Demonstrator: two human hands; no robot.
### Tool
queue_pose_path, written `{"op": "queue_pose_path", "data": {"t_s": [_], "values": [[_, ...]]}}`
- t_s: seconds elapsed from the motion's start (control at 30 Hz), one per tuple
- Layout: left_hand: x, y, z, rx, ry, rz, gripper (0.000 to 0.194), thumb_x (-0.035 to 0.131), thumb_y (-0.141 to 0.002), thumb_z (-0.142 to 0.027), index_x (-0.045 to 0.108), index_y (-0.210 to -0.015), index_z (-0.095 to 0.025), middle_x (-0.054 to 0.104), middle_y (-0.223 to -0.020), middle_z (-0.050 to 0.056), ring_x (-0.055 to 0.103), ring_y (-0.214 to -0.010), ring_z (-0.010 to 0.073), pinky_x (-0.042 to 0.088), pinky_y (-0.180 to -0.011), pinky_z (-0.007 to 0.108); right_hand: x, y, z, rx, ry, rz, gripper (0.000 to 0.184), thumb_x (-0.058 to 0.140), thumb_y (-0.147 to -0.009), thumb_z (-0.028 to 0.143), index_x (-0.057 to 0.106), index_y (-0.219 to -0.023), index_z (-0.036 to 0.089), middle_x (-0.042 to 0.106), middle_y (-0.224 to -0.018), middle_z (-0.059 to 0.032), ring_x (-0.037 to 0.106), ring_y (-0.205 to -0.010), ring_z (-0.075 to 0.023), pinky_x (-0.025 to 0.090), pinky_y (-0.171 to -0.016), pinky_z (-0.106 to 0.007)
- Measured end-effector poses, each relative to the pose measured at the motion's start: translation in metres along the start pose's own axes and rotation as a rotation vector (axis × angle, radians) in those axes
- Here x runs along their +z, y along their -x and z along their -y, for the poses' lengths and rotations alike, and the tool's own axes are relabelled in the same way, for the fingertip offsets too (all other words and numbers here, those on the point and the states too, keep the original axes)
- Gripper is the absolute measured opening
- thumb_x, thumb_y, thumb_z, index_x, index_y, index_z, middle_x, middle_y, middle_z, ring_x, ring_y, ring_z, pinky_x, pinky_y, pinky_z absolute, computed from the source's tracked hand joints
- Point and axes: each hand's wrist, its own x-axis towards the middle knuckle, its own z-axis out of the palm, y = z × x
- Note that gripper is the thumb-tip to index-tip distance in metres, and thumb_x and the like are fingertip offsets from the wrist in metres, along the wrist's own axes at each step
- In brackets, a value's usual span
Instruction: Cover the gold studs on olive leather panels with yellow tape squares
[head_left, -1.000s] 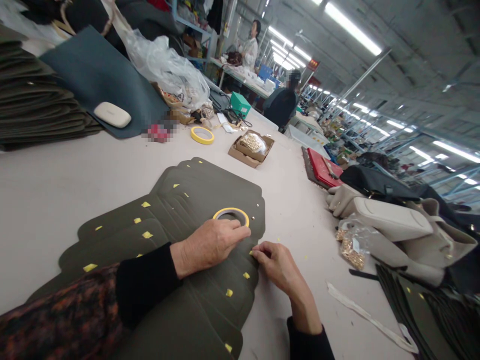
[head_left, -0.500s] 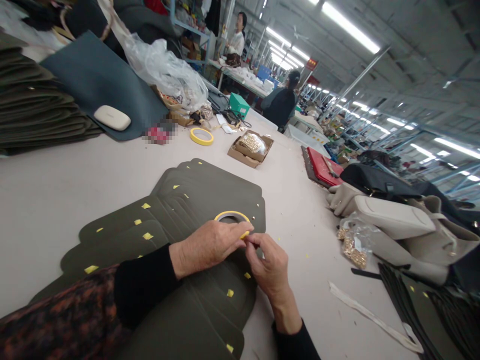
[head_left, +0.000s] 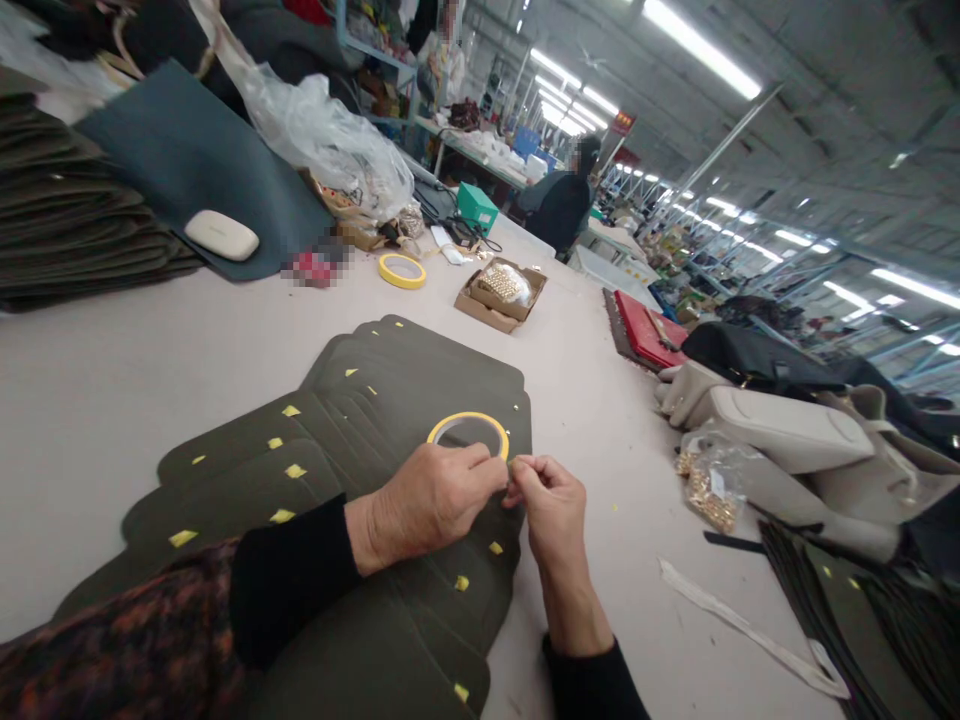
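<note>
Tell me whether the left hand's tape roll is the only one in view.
No, besides the held roll, a second roll lies left of the cardboard box.

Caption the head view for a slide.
Left grip holds yellow round tape roll over overlapping flat olive panels; right grip pinches nearby.

Bright, cool, mostly even light from ceiling tubes (head_left: 703, 48), above and beyond cardboard box (head_left: 480, 306); tubes burnt white. Pale tabletop (head_left: 225, 390) around box well lit; soft shadow beside green panels (head_left: 435, 365), nearer than box. Plastic bag (head_left: 322, 130), left of box, shows whitish sheen. Patterned sleeve (head_left: 142, 620), nearer than box, dim, smeary. Far room (head_left: 660, 260) behind box soft; view tilted, stretched toward edges.
</note>
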Motion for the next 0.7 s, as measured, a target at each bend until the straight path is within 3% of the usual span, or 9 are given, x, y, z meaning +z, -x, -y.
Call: {"op": "queue_pose_path", "data": {"t_s": [0.1, 0.33, 0.53, 0.7], "values": [[0.004, -0.002, 0.005, -0.059, -0.02, 0.043, 0.017, 0.039, -0.095, -0.016, 0.054, -0.088, -0.018, 0.059, -0.081, 0.002, 0.056, -0.074, 0.0154, 0.042, -0.065, 0.026, -0.011, -0.012, -0.013, 0.099, -0.063, -0.036, 0.025, 0.071, -0.07, 0.038, 0.066, -0.069, 0.015, 0.062, -0.054, 0.0013, 0.057, -0.047, -0.0116, 0.05, -0.047, -0.024], [0.011, -0.008, 0.019, -0.173, -0.161, 0.231, 0.01, 0.045, -0.092, -0.016, 0.055, -0.093, -0.017, 0.06, -0.088, 0.006, 0.052, -0.084, 0.0217, 0.041, -0.075, 0.034, -0.016, -0.024, -0.027, 0.07, 0.085, 0.038, 0.031, 0.07, -0.073, 0.044, 0.071, -0.081, 0.015, 0.07, -0.069, -0.0038, 0.061, -0.058, -0.0129, 0.051, -0.056, -0.024], [0.012, -0.003, 0.016, -0.127, -0.135, 0.249, 0.01, 0.044, -0.092, -0.016, 0.054, -0.092, -0.018, 0.058, -0.086, 0.006, 0.05, -0.078, 0.0214, 0.039, -0.07, 0.035, -0.026, -0.021, -0.022, 0.17, 0.08, 0.248, 0.03, 0.07, -0.072, 0.043, 0.068, -0.079, 0.014, 0.063, -0.058, 0.0, 0.051, -0.046, -0.009, 0.04, -0.046, -0.021], [0.013, -0.001, 0.019, -0.113, -0.141, 0.259, 0.01, 0.044, -0.091, -0.014, 0.053, -0.094, -0.018, 0.058, -0.088, 0.007, 0.05, -0.079, 0.0215, 0.038, -0.069, 0.034, -0.022, -0.011, -0.014, 0.039, 0.364, 0.333, 0.02, 0.062, -0.077, 0.034, 0.07, -0.074, 0.016, 0.066, -0.061, -0.0012, 0.056, -0.056, -0.0134, 0.04, -0.052, -0.023]]}}
